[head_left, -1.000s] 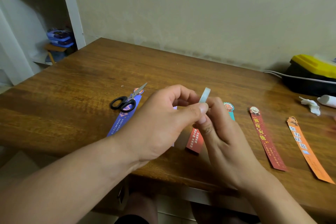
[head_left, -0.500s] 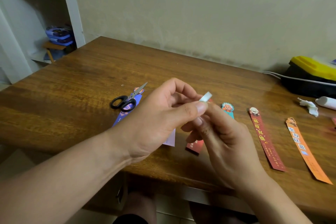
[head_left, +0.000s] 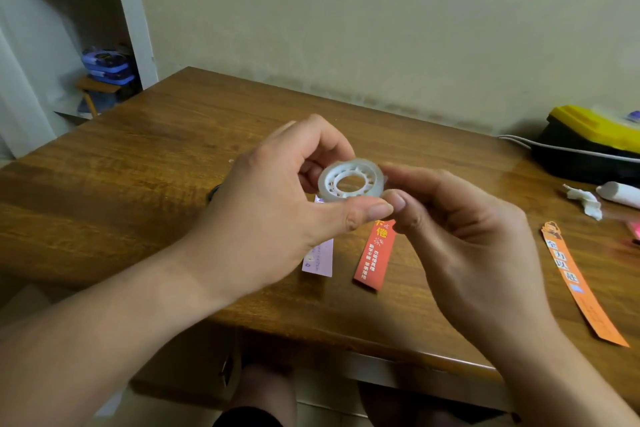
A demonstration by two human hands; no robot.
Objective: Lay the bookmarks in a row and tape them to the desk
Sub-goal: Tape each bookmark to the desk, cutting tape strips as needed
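Observation:
A small roll of clear tape [head_left: 350,180] with a white core is held above the wooden desk [head_left: 138,163], its open face turned toward me. My left hand [head_left: 277,204] grips the roll between thumb and curled fingers. My right hand [head_left: 460,236] pinches its right rim with thumb and forefinger. Below the hands lie a pale purple bookmark [head_left: 318,256] and a red bookmark [head_left: 375,255], both partly hidden. An orange bookmark [head_left: 578,282] lies at the right. Other bookmarks and the scissors are hidden behind my hands.
A black and yellow case [head_left: 588,146] with a white cable sits at the back right. A crumpled white scrap [head_left: 585,201] and a white tube [head_left: 620,194] lie near it. A white shelf unit [head_left: 131,10] stands to the left of the desk.
The tape roll has turned from edge-on to face-on toward me. Both hands rose slightly and now cover the scissors and the middle bookmarks.

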